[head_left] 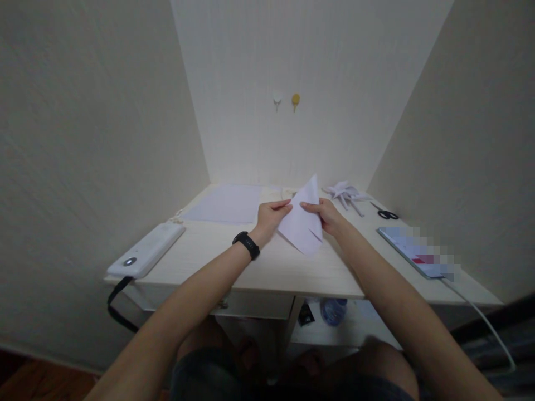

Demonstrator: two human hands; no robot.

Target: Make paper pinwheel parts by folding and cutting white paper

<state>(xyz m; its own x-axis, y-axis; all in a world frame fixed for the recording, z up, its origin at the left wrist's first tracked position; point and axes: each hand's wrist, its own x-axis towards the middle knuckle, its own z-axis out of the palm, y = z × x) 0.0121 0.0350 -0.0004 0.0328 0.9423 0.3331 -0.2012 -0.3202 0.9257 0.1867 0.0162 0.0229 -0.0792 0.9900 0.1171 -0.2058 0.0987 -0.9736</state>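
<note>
I saw pale cream walls (83,139) closing in a narrow alcove, brightest at twelve o'clock, where a white hook (277,100) and a yellow hook (295,99) hung side by side. A light wooden desk (292,270) filled the middle; reddish-brown floor (33,381) showed at seven o'clock.

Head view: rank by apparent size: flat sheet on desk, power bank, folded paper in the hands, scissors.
1. flat sheet and power bank: roughly alike; the power bank is nearer the camera, so no ranking between them.
2. folded paper, pinched by left hand and right hand.
3. scissors, clearly smallest.
</note>
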